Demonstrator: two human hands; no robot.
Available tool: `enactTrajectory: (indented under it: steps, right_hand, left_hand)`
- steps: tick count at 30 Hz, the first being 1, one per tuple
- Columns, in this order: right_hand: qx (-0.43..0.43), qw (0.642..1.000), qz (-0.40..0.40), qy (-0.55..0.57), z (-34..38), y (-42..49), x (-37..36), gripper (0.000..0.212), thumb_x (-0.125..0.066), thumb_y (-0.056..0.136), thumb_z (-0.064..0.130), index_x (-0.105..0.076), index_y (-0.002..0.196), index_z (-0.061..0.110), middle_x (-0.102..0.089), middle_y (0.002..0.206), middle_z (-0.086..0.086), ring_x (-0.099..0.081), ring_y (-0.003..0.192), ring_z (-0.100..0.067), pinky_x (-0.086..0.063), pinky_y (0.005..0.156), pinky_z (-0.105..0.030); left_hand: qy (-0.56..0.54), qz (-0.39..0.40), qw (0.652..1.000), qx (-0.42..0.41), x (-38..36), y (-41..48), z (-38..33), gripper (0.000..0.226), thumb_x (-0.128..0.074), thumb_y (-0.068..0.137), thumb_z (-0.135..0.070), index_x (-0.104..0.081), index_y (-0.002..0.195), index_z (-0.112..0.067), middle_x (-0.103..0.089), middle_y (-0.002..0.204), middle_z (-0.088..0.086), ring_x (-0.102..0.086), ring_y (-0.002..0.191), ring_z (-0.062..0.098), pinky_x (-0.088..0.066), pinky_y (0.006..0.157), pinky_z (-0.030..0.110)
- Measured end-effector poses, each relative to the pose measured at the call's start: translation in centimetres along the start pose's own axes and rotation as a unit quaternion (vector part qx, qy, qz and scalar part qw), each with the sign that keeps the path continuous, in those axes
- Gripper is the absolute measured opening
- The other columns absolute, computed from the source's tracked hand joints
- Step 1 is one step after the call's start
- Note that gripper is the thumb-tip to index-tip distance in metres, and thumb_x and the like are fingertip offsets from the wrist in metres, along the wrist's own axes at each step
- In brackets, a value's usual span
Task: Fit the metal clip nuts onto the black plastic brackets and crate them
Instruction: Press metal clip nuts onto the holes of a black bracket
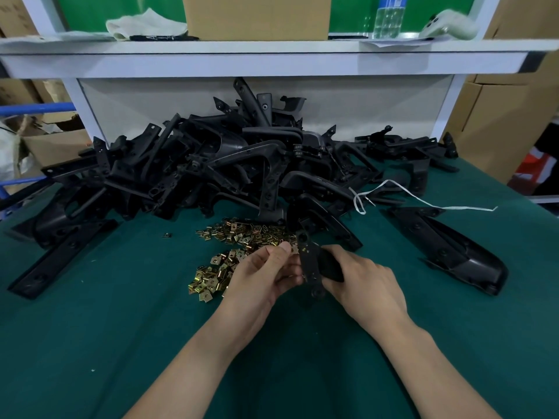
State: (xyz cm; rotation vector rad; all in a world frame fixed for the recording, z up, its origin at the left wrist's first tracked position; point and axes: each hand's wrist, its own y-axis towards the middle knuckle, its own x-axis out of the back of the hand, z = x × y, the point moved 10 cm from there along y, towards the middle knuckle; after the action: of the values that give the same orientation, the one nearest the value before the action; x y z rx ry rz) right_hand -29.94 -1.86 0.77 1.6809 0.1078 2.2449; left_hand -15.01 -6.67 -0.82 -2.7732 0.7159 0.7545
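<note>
Though slim, black bracket [311, 267], hole-dotted.

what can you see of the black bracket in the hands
The held bracket is matte black plastic: a flat narrow strip with a hole near each end and a bulkier body. It stands roughly upright above the green mat, gripped by the right hand; the left hand touches its left edge.

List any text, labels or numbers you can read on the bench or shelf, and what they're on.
Nothing legible.
Water bottle blue label: print too blurred.
Black strip on the shelf: white marks, unreadable.
Brackets, clip nuts: no markings visible.
</note>
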Motion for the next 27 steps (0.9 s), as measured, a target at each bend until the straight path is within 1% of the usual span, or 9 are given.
enactTrajectory:
  steps: [2, 6, 11, 15, 17, 19, 21, 25, 27]
  right_hand:
    - [0.000, 1.000, 0.002, -0.007, 0.1, 0.0, 0.0, 0.040, -0.059, 0.092, 0.054, -0.047, 0.128, 0.042, -0.068, 0.111, 0.016, -0.067, 0.091, -0.022, -0.049, 0.070, -0.036]
    - [0.000, 1.000, 0.004, -0.012, 0.1, 0.0, -0.1, 0.040, -0.058, 0.092, 0.054, -0.046, 0.128, 0.043, -0.068, 0.113, 0.017, -0.067, 0.091, -0.020, -0.050, 0.071, -0.036]
    - [0.003, 1.000, 0.001, -0.021, 0.2, 0.0, -0.1, 0.043, -0.058, 0.092, 0.054, -0.042, 0.131, 0.045, -0.067, 0.115, 0.018, -0.068, 0.092, -0.019, -0.049, 0.071, -0.035]
    - [0.010, 1.000, -0.012, -0.026, 0.4, -0.1, 0.0, 0.046, -0.060, 0.092, 0.054, -0.042, 0.133, 0.047, -0.067, 0.115, 0.019, -0.068, 0.091, -0.018, -0.045, 0.067, -0.033]
    - [0.009, 0.999, -0.016, -0.027, 0.5, 0.0, 0.1, 0.047, -0.061, 0.091, 0.054, -0.043, 0.135, 0.047, -0.067, 0.115, 0.018, -0.068, 0.091, -0.018, -0.045, 0.067, -0.033]
    - [0.009, 0.999, -0.022, -0.022, 0.5, -0.1, 0.2, 0.047, -0.062, 0.091, 0.053, -0.047, 0.135, 0.046, -0.069, 0.112, 0.017, -0.069, 0.089, -0.020, -0.048, 0.068, -0.034]
    - [0.006, 0.999, -0.029, -0.014, 0.6, -0.2, 0.4, 0.046, -0.064, 0.090, 0.051, -0.049, 0.133, 0.046, -0.070, 0.109, 0.016, -0.069, 0.086, -0.022, -0.051, 0.068, -0.035]
    - [0.003, 0.999, -0.035, -0.010, 0.6, -0.2, 0.6, 0.045, -0.065, 0.090, 0.049, -0.050, 0.132, 0.046, -0.071, 0.106, 0.015, -0.069, 0.084, -0.023, -0.052, 0.067, -0.036]
    - [0.006, 0.999, -0.032, -0.014, 0.6, -0.2, 0.5, 0.044, -0.064, 0.090, 0.050, -0.052, 0.132, 0.044, -0.070, 0.106, 0.014, -0.069, 0.085, -0.023, -0.052, 0.067, -0.036]
  left_hand:
    - [0.004, 0.001, 1.000, -0.003, 0.1, 0.1, 0.1, 0.042, -0.065, 0.088, -0.029, -0.061, 0.110, 0.006, -0.070, 0.084, 0.011, -0.064, 0.071, 0.016, -0.057, 0.069, 0.025]
    - [0.023, 0.003, 1.000, -0.009, 0.3, 0.1, 0.2, 0.039, -0.065, 0.088, -0.031, -0.064, 0.103, 0.005, -0.070, 0.083, 0.008, -0.064, 0.072, 0.014, -0.057, 0.072, 0.024]
    - [0.019, -0.008, 1.000, -0.011, 0.5, 0.3, 0.4, 0.044, -0.066, 0.087, -0.033, -0.063, 0.106, 0.006, -0.068, 0.083, 0.009, -0.063, 0.072, 0.014, -0.056, 0.072, 0.024]
    - [0.023, -0.020, 0.999, -0.011, 0.7, 0.3, 0.6, 0.037, -0.064, 0.088, -0.031, -0.065, 0.100, 0.004, -0.070, 0.083, 0.008, -0.064, 0.072, 0.013, -0.057, 0.072, 0.024]
    - [0.027, -0.038, 0.999, -0.015, 0.8, 0.3, 0.7, 0.037, -0.063, 0.090, -0.030, -0.066, 0.101, 0.005, -0.071, 0.085, 0.010, -0.065, 0.073, 0.013, -0.057, 0.073, 0.025]
    - [0.034, -0.055, 0.998, -0.023, 0.7, 0.2, 0.9, 0.038, -0.058, 0.097, -0.026, -0.065, 0.105, 0.010, -0.073, 0.087, 0.011, -0.067, 0.074, 0.014, -0.057, 0.072, 0.024]
    - [0.041, -0.065, 0.997, -0.026, 0.4, 0.1, 1.1, 0.035, -0.055, 0.101, -0.024, -0.063, 0.105, 0.010, -0.074, 0.087, 0.011, -0.069, 0.075, 0.014, -0.056, 0.070, 0.021]
    - [0.055, -0.073, 0.995, -0.033, 0.2, 0.0, 1.1, 0.031, -0.053, 0.102, -0.024, -0.063, 0.099, 0.005, -0.074, 0.084, 0.009, -0.068, 0.075, 0.013, -0.055, 0.070, 0.020]
    - [0.063, -0.075, 0.995, -0.036, 0.2, 0.0, 1.1, 0.035, -0.053, 0.102, -0.025, -0.063, 0.100, 0.008, -0.074, 0.085, 0.009, -0.069, 0.076, 0.013, -0.055, 0.070, 0.020]
